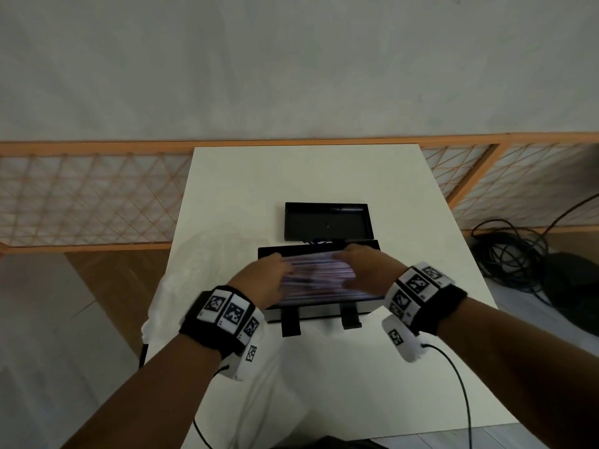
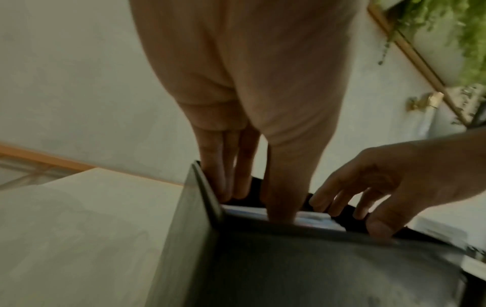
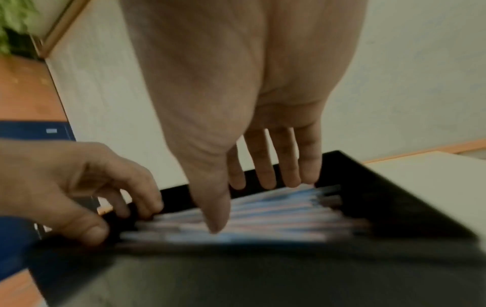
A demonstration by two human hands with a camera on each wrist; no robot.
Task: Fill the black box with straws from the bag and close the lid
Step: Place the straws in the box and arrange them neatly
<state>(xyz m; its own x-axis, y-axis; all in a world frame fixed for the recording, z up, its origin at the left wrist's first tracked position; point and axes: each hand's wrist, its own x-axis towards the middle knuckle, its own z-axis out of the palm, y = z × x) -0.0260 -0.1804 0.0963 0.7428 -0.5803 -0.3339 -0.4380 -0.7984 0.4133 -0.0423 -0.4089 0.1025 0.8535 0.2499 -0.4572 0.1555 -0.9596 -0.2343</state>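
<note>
The black box [image 1: 311, 311] stands open in the middle of the white table [image 1: 291, 176], packed with a layer of pale blue and pink straws [image 1: 317, 277]. Its loose lid [image 1: 327, 222] lies upside down just behind it. My left hand [image 1: 269, 277] reaches into the box's left end, fingers straight down on the straws [image 2: 310, 220]. My right hand [image 1: 363, 267] lies over the right part, with its straight fingers [image 3: 265, 166] and thumb touching the straws [image 3: 276, 218]. The white plastic bag [image 1: 181, 286] lies on the table to the left of the box.
Two black latch tabs [image 1: 290, 322] hang off the box's front wall. An orange lattice fence [image 1: 81, 196] runs behind the table. Black cables [image 1: 518, 254] lie coiled on the floor to the right. Thin wires run from both wristbands towards me.
</note>
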